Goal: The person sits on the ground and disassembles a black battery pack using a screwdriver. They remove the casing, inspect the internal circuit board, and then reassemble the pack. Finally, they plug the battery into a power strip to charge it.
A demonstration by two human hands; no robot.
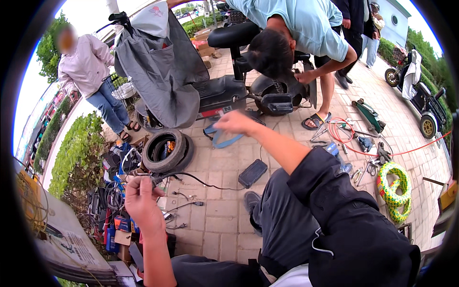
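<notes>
My left hand is raised at the lower left, its fingers closed on the end of a black cable. The plug itself is mostly hidden by the fingers. From there the cable sags right across the paving towards a black rectangular charger-like box. My right hand reaches forward to the side of a grey-and-black electric scooter. Motion blurs its fingers, so whether it holds anything cannot be made out. Just below it a blue strap lies on the ground.
Stacked tyres and a heap of cables lie left. A person in a light blue shirt bends over the scooter; another person stands left. On the right are a green floor jack, a red hose, tools and yellow-green wrapped tyres.
</notes>
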